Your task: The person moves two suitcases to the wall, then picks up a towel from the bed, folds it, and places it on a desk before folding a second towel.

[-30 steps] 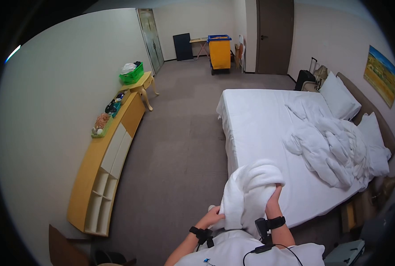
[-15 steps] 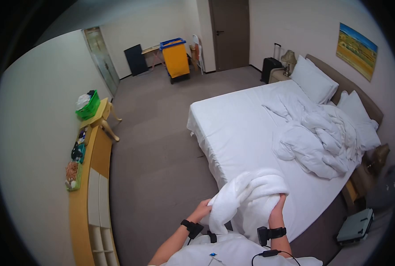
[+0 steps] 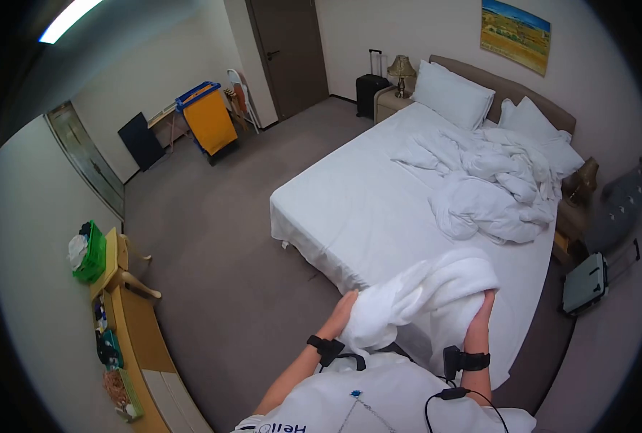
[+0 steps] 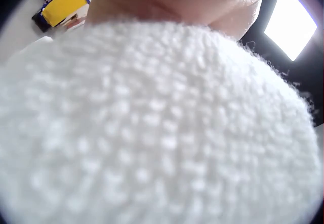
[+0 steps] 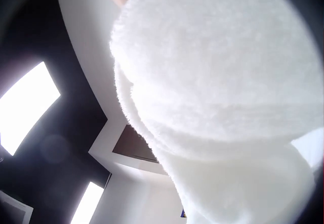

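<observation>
A thick white terry towel (image 3: 429, 289) is bunched in loose folds in front of the person, over the near corner of the bed. At its left side the left hand (image 3: 344, 310) holds it, fingers mostly hidden by the cloth. The right hand (image 3: 485, 307) grips the opposite end, its fingers tucked beneath a fold. In the left wrist view the looped weave of the towel (image 4: 162, 128) fills most of the picture, with part of the left hand (image 4: 177, 4) above it. Rolled folds of the towel (image 5: 217, 62) hang large in the right wrist view.
The bed (image 3: 335, 209) carries a crumpled duvet (image 3: 487, 187) and pillows (image 3: 452, 94). A yellow cart (image 3: 209, 119) stands near the door (image 3: 288, 58). Along the left wall runs a low cabinet (image 3: 144, 339) with a green basket (image 3: 94, 256). Suitcases (image 3: 584, 283) stand beyond the bed.
The head view has turned right, so the room has shifted leftward in it. Both hands keep hold of the towel, which now spreads wider between them, the left hand further out.
</observation>
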`<state>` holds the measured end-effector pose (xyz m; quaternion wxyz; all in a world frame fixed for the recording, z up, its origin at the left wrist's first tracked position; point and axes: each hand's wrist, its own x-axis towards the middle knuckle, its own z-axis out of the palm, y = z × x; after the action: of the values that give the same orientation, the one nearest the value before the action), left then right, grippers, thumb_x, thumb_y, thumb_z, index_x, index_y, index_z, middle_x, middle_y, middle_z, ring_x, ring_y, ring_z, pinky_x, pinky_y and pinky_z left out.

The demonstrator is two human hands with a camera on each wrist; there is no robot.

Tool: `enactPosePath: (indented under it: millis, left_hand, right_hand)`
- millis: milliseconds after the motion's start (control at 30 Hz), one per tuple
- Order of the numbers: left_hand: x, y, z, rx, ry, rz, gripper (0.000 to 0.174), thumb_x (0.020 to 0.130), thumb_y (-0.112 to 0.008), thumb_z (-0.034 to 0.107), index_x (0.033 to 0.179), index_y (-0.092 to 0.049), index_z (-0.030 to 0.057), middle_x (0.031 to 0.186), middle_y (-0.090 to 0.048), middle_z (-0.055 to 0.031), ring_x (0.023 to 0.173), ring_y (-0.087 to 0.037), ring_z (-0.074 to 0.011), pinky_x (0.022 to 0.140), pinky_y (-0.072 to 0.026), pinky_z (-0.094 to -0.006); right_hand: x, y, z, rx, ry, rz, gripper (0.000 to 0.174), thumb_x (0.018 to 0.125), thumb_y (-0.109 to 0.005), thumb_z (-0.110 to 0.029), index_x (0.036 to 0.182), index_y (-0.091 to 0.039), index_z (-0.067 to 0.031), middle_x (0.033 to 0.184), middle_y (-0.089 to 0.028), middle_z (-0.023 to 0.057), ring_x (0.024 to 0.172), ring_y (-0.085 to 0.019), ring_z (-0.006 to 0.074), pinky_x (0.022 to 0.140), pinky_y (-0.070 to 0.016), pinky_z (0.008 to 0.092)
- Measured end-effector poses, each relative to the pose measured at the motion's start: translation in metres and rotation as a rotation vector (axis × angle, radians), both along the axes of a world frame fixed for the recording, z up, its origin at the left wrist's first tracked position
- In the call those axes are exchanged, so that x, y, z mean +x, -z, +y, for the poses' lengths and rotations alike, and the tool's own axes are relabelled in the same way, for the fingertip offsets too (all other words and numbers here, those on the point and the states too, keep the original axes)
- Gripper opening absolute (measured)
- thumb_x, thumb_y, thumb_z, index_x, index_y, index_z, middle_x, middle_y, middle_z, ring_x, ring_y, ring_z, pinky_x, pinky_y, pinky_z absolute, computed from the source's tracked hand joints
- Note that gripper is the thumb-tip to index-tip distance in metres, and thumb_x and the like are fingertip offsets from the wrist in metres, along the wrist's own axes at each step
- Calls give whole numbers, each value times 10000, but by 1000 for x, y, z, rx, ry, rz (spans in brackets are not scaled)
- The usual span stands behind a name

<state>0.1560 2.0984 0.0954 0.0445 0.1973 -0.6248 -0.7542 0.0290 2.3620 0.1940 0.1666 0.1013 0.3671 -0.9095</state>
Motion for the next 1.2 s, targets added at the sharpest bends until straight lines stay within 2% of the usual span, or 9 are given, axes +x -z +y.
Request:
enactPosePath:
  millis: [67,167,267,433,533,733,933,1067,1200]
  left_hand:
    - [-4,-21,-37,7,102,67,301,823,-470,217,1047,-471,16,971,-527,-84,912,-475,-133,822,-379,-282]
    - [-12,-54,-80,-411,238,123,547,690,-653,288,1107,-432,12,1033,-530,-139,966,-504,-189,846,-392,-313]
    - [-28,-53,-125,-511,235,61,687,554,-768,267,1094,-428,15,1056,-517,-124,994,-492,-203,847,-391,-320]
    - [-68,-50,-180,-693,141,129,456,675,-672,170,1059,-467,33,942,-582,-148,893,-568,-231,797,-427,-314]
    - [-102,-25,-212,-651,181,230,331,729,-623,159,1002,-484,37,895,-590,-151,829,-568,-310,737,-438,-333]
    - [-171,-31,-277,-627,274,121,209,786,-568,162,917,-500,14,814,-563,-146,760,-546,-228,700,-423,-318]
    - [-262,-52,-349,-735,298,11,187,826,-524,166,807,-484,-16,615,-454,-118,572,-385,-127,537,-359,-263]
    - [-318,-43,-379,-775,203,98,238,855,-485,171,722,-426,-17,561,-350,-53,566,-300,-72,485,-292,-245]
    - [-382,-59,-406,-577,-73,271,298,886,-432,178,653,-349,12,585,-297,35,577,-274,-59,494,-264,-230]
  right_hand:
    - [3,-10,-32,31,69,40,501,825,-380,-432,1146,-469,-58,1097,-525,114,1001,-513,252,864,-421,363]
    - [6,-23,-66,-21,117,97,493,832,-379,-420,1148,-464,-50,1106,-521,120,1003,-513,258,870,-419,367]
    - [2,-29,-89,-56,86,135,479,836,-383,-392,1149,-457,-36,1120,-514,130,1012,-509,263,880,-415,373]
    - [-30,-19,-127,9,205,90,444,828,-405,-341,1135,-463,-26,1111,-517,143,994,-518,264,862,-429,380]
    - [-68,-9,-158,-13,218,118,424,813,-439,-319,1115,-478,-23,1090,-529,141,977,-527,260,848,-438,377]
    - [-169,11,-234,-140,143,61,393,797,-505,-283,1083,-493,-14,1048,-551,132,957,-540,249,847,-443,377]
    - [-259,47,-270,-103,79,-7,414,806,-528,-298,1106,-478,-16,1072,-543,122,967,-536,238,848,-442,372]
    - [-283,52,-265,271,153,11,398,768,-574,-221,1073,-500,23,988,-571,94,839,-575,214,748,-471,347]
    - [-307,76,-253,1004,181,119,360,702,-608,-221,967,-525,8,882,-601,124,772,-587,254,685,-470,362]
